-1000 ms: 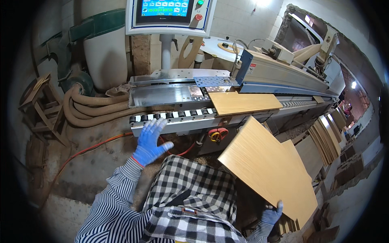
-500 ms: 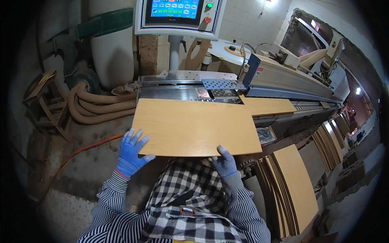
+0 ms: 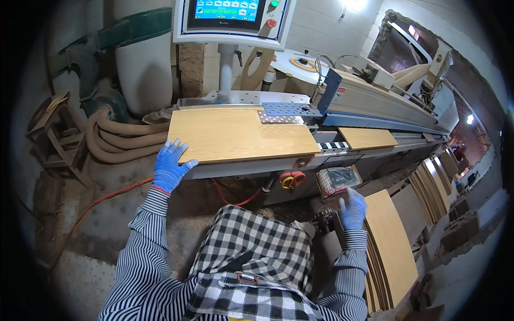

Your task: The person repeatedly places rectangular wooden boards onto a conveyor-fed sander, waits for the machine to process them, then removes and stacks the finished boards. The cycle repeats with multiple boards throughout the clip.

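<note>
The wooden panel (image 3: 241,134), held in both hands half a second ago, now lies flat on the machine's worktop (image 3: 251,167), and the right hand (image 3: 352,207) has dropped away to the stack of panels (image 3: 393,249) standing on edge at the right. The left hand (image 3: 170,167) (blue-gloved, like the other) rests spread on the panel's near left corner, its grip wide and holding nothing. The right hand's grip is likewise loose and empty beside the stack. A touchscreen console (image 3: 227,18) hangs above the worktop; ribbed hoses (image 3: 120,140) coil over the dusty concrete floor (image 3: 80,230) at the left.
</note>
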Demonstrator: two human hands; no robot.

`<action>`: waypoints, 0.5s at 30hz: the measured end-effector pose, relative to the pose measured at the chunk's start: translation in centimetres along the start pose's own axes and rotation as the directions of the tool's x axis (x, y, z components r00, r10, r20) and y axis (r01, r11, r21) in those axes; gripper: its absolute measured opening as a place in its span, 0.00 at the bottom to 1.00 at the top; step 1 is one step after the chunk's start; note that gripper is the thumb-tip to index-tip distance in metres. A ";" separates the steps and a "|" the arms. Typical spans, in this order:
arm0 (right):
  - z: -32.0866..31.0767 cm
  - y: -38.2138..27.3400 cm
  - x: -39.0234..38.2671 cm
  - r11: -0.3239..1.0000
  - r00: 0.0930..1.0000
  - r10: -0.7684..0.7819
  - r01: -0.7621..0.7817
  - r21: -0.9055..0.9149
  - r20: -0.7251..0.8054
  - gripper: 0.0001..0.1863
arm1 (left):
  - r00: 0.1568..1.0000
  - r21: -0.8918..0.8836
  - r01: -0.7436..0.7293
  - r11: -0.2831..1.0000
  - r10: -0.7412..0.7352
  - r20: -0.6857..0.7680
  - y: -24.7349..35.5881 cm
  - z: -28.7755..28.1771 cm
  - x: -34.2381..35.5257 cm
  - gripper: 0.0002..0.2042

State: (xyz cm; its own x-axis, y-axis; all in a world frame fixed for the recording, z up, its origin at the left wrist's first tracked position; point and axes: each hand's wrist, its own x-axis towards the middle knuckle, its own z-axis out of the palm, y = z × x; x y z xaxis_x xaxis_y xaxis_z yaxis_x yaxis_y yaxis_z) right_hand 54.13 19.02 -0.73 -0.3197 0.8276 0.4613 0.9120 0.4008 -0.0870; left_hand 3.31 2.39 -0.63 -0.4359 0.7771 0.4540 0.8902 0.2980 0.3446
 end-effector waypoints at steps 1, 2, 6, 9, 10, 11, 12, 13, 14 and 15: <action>-0.3 2.1 -0.3 0.983 0.997 0.049 -0.036 -0.181 0.067 0.29 | 1.000 0.001 0.012 1.000 -0.012 0.008 0.3 0.0 0.1 0.31; -0.5 3.6 -0.6 0.964 0.992 0.087 -0.062 -0.258 0.087 0.27 | 1.000 -0.002 0.020 1.000 -0.020 0.019 0.4 0.4 0.2 0.31; 0.6 8.5 -1.7 0.958 0.991 0.057 -0.021 -0.285 0.118 0.24 | 1.000 0.001 0.011 1.000 -0.011 0.013 0.6 0.2 0.2 0.31; 0.5 7.7 -1.4 0.953 0.984 0.109 -0.063 -0.296 0.139 0.18 | 1.000 0.019 0.006 1.000 -0.006 0.008 0.7 0.2 0.2 0.30; 0.0 6.7 -1.6 0.944 0.979 0.140 -0.085 -0.319 0.152 0.15 | 1.000 0.016 0.008 1.000 -0.008 0.008 0.6 0.2 0.2 0.30; 0.1 6.2 -2.0 0.942 0.985 0.119 -0.072 -0.327 0.127 0.13 | 1.000 0.012 0.008 1.000 -0.008 0.009 0.6 0.3 0.2 0.30; 0.2 5.9 -2.8 0.940 0.990 0.102 -0.063 -0.336 0.101 0.10 | 1.000 0.010 0.000 1.000 0.000 0.009 0.7 0.1 0.2 0.30; 0.3 5.5 -3.2 0.938 0.994 0.075 -0.045 -0.343 0.073 0.07 | 1.000 0.009 0.002 1.000 -0.002 0.003 0.7 -0.3 0.0 0.30; 0.3 5.0 -4.0 0.951 0.996 0.065 -0.044 -0.308 0.056 0.08 | 1.000 0.009 0.003 1.000 -0.003 -0.003 0.7 -0.5 0.0 0.30; -0.1 4.8 -5.5 0.958 0.997 0.063 -0.051 -0.283 0.033 0.08 | 1.000 0.012 -0.001 1.000 0.001 -0.009 0.7 -0.4 0.3 0.31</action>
State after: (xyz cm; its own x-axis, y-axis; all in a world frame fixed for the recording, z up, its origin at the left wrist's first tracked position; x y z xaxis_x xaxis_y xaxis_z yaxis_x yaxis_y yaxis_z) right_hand 60.26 16.31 -3.62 -0.2703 0.8636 0.4256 0.9624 0.2306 0.1433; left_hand 3.82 2.62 0.04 -0.4361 0.7721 0.4621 0.8921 0.3038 0.3344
